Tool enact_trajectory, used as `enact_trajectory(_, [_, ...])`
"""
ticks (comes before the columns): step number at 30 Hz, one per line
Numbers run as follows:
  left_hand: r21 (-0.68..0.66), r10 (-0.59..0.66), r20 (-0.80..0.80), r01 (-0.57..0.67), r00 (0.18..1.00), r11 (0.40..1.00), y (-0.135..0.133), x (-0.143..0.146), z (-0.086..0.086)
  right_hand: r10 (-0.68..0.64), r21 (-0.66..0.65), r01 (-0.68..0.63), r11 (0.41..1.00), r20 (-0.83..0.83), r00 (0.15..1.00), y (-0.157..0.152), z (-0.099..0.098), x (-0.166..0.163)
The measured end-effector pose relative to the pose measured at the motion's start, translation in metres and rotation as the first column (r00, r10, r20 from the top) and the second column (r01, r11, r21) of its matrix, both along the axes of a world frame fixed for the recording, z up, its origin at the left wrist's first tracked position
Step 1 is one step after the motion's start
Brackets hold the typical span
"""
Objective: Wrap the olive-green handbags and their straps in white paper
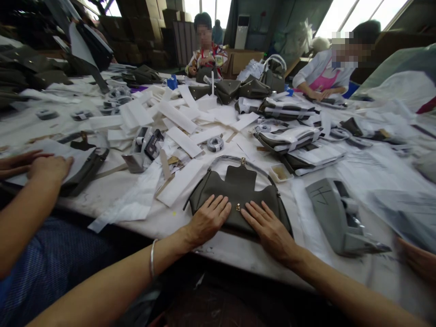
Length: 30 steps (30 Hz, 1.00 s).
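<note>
Olive bag (239, 195), long axis side to side under flat, separated left hand (209, 219) and right hand (269, 223), flap (241, 177) pointing beyond them

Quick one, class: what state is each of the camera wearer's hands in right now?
Left hand: open, palm down on the dark olive handbag, grasping nothing.
Right hand: open, palm down on the same bag, grasping nothing.
</note>
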State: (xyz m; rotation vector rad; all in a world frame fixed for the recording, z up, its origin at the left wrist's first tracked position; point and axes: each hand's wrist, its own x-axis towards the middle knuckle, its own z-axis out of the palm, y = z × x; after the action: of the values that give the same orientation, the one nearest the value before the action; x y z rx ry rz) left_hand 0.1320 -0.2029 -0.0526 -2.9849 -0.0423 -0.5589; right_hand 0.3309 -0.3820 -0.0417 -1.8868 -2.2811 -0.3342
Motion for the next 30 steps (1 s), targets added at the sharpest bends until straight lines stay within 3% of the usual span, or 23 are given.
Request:
enact_trajectory(2, [-0.058,0.001,0.031,0.001,1.000,0.998,0.001,-0.001,-0.010,-0.008,0.050,0.010,0.999,-0.042,0.999,0.000,-0.011,-0.001])
enact_trajectory(4, [-0.174,-0.030,-0.013,0.027,0.999,0.984,0.003,-0.003,-0.007,-0.021,0.042,0.025,0.999,-0.092,0.996,-0.001,-0.014,-0.002])
enact_trajectory(10, [-0.583,-0.128,-0.197,-0.011,0.972,0.812,0.015,0.014,0.043,-0.037,0.013,0.039,0.999,-0.144,0.989,-0.003,-0.005,-0.006])
enact_trajectory(12, [-0.591,-0.180,-0.226,0.012,0.958,0.807,0.023,0.029,0.055,-0.036,0.017,0.039,0.999,-0.144,0.989,-0.003,-0.005,-0.006])
enact_trajectory(15, [-0.549,-0.334,-0.252,0.150,0.908,0.822,0.036,0.051,0.062,-0.047,0.022,0.051,0.998,-0.145,0.988,-0.004,-0.006,-0.007])
enact_trajectory(18, [-0.564,-0.466,-0.258,0.260,0.846,0.784,0.043,0.066,0.063,-0.050,0.032,0.055,0.998,-0.155,0.987,-0.004,-0.007,-0.007])
enact_trajectory(24, [-0.598,-0.548,-0.256,0.315,0.796,0.737,0.047,0.076,0.064,-0.038,0.062,0.048,0.997,-0.164,0.986,-0.004,-0.007,-0.008])
enact_trajectory(30, [-0.611,-0.562,-0.267,0.313,0.783,0.727,0.046,0.078,0.063,-0.046,0.044,0.054,0.998,-0.166,0.985,-0.005,-0.010,-0.007])
